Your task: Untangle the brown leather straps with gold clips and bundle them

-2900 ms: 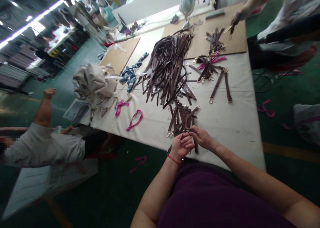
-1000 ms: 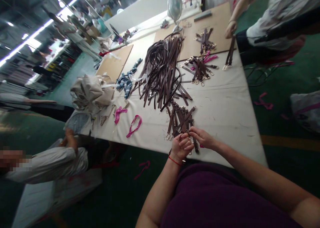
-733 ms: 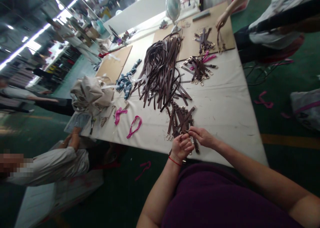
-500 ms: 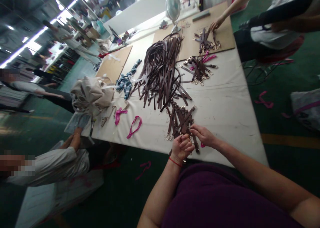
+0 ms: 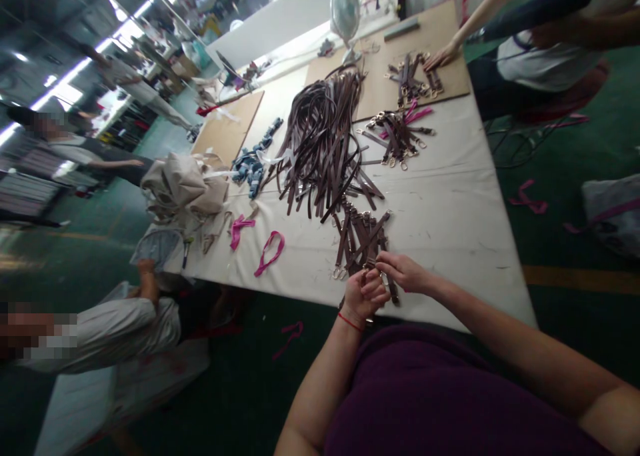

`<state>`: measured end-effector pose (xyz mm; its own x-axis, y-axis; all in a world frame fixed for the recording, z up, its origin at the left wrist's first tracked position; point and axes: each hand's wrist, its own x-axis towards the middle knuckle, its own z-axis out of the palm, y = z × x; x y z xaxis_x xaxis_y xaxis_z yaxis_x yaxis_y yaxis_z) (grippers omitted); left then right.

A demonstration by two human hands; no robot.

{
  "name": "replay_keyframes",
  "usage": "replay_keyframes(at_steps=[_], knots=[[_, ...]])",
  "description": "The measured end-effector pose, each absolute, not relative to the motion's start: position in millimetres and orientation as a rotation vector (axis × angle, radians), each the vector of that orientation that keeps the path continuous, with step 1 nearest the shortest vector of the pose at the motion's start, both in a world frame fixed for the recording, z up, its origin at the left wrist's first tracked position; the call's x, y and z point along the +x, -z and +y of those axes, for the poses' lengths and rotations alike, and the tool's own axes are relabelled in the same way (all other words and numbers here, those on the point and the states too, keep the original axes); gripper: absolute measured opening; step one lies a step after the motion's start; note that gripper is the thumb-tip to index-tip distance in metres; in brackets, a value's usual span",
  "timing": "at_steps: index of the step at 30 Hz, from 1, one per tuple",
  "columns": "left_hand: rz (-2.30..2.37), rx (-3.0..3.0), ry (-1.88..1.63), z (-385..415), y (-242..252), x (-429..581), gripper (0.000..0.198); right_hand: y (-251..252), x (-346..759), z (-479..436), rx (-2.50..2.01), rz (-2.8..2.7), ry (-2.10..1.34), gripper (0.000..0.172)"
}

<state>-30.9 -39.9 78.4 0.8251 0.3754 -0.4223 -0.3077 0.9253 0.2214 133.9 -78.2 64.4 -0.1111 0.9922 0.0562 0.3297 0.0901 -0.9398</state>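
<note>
Rejoining left hand (image 5: 364,295), right hand (image 5: 403,273) pinches brown strap (image 5: 391,291).
</note>
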Motion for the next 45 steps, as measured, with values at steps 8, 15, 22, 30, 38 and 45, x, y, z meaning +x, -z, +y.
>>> replay_keyframes(at_steps=[8, 15, 22, 30, 38, 45], knots=[[0.537, 0.161, -0.364, -40.3, -76.9, -32.3, 0.026, -53.5, 139.5, -70.1, -1.358, -1.321, -1.015, 0.038], [0.521, 0.201, -0.328, -41.5, -73.9, -38.0, 0.028, -18.0, 137.3, -64.7, -1.22, -0.522, -1.603, 0.051], [0.565, 0.559, -0.015, -52.3, -51.6, -52.3, 0.023, -38.2, 114.7, -55.7, -1.012, -0.241, -1.529, 0.029], [0.893, 0.434, -0.588, 4.5, -41.4, -43.3, 0.038, -53.3, 115.4, -75.5, -1.171, -0.781, -1.387, 0.032], [0.733, 0.358, -0.762, 15.4, -54.4, -28.7, 0.026, -29.1, 119.9, -111.0, -1.231, -0.679, -1.656, 0.034], [0.724, 0.379, -0.711, 11.6, -51.3, -17.3, 0.04, -39.1, 132.5, -114.8, -1.262, -0.57, -1.657, 0.035]])
